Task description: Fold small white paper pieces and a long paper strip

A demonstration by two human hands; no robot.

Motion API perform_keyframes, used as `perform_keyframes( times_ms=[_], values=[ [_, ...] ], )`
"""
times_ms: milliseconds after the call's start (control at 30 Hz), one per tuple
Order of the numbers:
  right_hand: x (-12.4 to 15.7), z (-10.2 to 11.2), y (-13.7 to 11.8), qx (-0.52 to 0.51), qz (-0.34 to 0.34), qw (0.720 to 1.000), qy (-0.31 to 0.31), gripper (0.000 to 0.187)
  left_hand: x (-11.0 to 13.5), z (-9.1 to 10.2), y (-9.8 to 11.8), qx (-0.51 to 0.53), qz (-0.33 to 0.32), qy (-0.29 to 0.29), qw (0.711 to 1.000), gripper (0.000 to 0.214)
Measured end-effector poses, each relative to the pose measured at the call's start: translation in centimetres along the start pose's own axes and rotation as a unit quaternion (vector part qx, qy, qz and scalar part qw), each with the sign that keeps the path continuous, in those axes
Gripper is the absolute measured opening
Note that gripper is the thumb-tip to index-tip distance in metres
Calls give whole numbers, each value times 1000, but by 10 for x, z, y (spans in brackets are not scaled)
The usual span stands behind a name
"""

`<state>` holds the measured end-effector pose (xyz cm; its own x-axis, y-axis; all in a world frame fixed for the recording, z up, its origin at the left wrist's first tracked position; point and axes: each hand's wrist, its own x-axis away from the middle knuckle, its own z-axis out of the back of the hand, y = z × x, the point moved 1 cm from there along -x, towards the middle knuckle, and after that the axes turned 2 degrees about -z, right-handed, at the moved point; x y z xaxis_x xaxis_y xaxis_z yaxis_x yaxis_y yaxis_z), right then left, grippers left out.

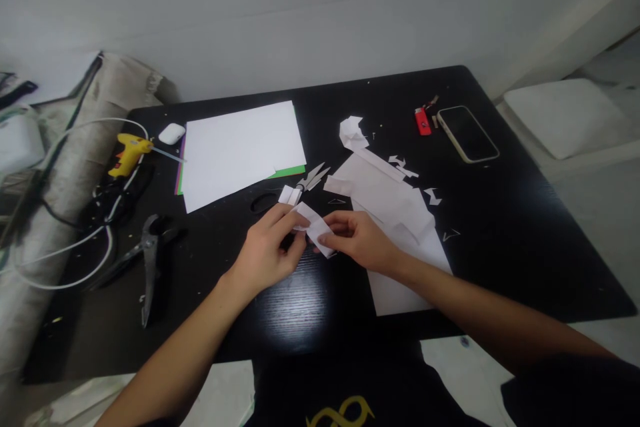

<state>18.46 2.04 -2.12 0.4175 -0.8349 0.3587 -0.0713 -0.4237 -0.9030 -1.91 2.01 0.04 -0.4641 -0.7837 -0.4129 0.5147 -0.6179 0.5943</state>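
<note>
Between my two hands is a small folded strip of white paper [316,227], held above the black table. My left hand [273,247] pinches its left end, and my right hand [357,240] grips its lower right end between thumb and fingers. Just beyond the strip lie scissors [313,177] with their blades apart, a black handle loop showing at the left. Another small white folded piece [290,195] rests against them. To the right, white paper sheets and cut pieces [390,197] overlap, partly under my right forearm.
A stack of paper [240,147], white on top, lies at back left. Left of it are a yellow glue gun [131,153], a white earbud case [171,133] and pliers [150,260]. A red lighter [423,121] and a phone [467,133] lie at back right.
</note>
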Motion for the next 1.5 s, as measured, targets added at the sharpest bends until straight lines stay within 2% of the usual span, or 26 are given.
perform_keyframes(
  times_ms=[333, 567, 833, 1000, 1200, 1500],
  values=[
    [1, -1, 0, 10, -17, 1000, 12, 20, 1, 0, 0, 23, -4, 9, 1000, 18],
    [0, 0, 0, 7, -5, 1000, 14, 16, 1, -1, 1, 29, -8, -10, 1000, 17],
    [0, -1, 1, 12, -5, 1000, 21, 17, 1, -1, 2, 35, -15, -1, 999, 18],
    [-1, 0, 1, 0, -15, 1000, 28, 18, 0, -1, 4, 31, -36, 6, 999, 19],
    [-1, 1, -1, -16, -25, 999, 38, 21, 2, -2, 3, 5, -60, -12, 998, 21],
    [-2, 2, 0, -90, -48, 994, 29, 17, 4, -2, 2, -18, -65, -21, 998, 23]
  ],
)
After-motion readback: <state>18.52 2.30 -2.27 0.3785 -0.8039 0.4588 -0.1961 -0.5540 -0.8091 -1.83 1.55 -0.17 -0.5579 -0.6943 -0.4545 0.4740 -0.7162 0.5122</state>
